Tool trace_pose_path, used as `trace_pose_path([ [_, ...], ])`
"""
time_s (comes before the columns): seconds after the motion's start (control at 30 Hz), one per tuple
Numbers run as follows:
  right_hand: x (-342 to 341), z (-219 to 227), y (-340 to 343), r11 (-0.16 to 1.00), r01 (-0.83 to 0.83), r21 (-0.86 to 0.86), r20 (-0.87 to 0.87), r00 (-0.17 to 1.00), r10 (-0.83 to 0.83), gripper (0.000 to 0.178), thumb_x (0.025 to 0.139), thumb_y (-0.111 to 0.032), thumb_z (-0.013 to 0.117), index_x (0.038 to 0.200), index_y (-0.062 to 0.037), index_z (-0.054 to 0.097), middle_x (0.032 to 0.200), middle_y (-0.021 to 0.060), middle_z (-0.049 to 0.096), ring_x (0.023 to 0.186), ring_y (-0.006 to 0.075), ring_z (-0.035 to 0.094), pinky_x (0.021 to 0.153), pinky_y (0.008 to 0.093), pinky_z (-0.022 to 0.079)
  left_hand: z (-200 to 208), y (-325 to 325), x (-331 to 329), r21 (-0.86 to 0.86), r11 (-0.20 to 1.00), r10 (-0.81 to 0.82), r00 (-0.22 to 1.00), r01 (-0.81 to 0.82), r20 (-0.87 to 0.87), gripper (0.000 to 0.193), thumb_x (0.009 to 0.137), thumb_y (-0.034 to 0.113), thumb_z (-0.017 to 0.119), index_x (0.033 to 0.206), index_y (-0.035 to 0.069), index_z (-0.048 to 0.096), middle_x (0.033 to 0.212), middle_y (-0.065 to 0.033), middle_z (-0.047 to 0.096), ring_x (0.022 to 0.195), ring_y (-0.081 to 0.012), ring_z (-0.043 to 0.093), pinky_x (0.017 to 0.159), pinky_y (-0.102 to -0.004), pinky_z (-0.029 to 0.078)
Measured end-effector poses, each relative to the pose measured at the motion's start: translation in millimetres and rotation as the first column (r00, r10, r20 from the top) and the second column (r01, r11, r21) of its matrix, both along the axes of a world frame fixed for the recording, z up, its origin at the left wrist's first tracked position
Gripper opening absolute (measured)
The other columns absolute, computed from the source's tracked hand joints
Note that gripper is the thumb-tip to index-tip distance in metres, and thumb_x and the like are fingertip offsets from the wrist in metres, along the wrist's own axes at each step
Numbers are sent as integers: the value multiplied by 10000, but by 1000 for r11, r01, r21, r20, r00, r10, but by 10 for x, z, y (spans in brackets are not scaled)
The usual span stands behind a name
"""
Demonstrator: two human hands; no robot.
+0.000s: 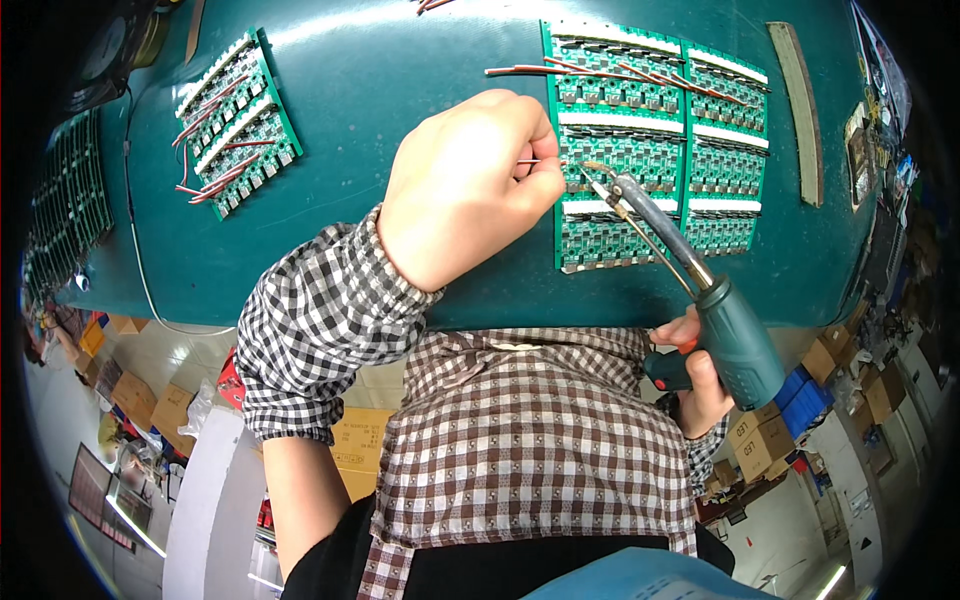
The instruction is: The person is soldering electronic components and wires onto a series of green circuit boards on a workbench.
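Note:
My left hand [470, 180] pinches a thin wire [531, 161], its end at the left edge of a panel of green circuit boards [640, 180]. In my right hand [708, 395] is a green soldering gun [738, 340] with a red button, held by its handle. Its metal tip reaches up and left over the panel, close to the wire's end; whether they touch I cannot tell. Several red and white wires [600, 72] lie across the panel's upper rows.
Another group of green boards [238, 125] with wires attached lies at the left of the green table [350, 60]. A curved strip [797, 112] is right of the panel. A dark fan-like device [110, 45] stands far left, its cable [135, 230] running down the table. Cardboard boxes [765, 440] sit below.

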State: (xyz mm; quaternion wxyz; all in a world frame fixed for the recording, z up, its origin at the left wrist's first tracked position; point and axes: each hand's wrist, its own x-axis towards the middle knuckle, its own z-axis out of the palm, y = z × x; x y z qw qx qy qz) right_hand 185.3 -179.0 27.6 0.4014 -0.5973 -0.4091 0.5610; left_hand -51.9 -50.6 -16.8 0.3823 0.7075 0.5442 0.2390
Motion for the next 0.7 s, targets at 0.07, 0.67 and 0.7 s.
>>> trace_pose_path([
  [0.07,6,0,-4,1000,-11,-5,19,1000,11,520,812,-252,607,1160,97,440,853,136,538,801,252,569,718,405,523,1,8,0,4,1000,-6,1000,6,1,69,691,50,614,723,34,555,648,-38,498,559,-131,482,520,-259,406],
  [0.67,-21,26,9,999,-24,-41,43,999,26,520,793,-252,621,1145,93,454,843,120,525,779,232,556,737,414,511,-23,-5,20,62,998,14,1000,-14,7,82,674,41,619,706,40,543,626,-38,486,537,-139,478,501,-264,407],
  [0.7,-24,30,11,999,-24,-42,44,999,26,520,793,-252,621,1145,93,454,843,120,525,779,232,556,737,414,511,-24,-5,20,61,998,14,1000,-14,8,82,674,41,619,706,40,543,626,-38,486,537,-139,478,501,-264,407],
])
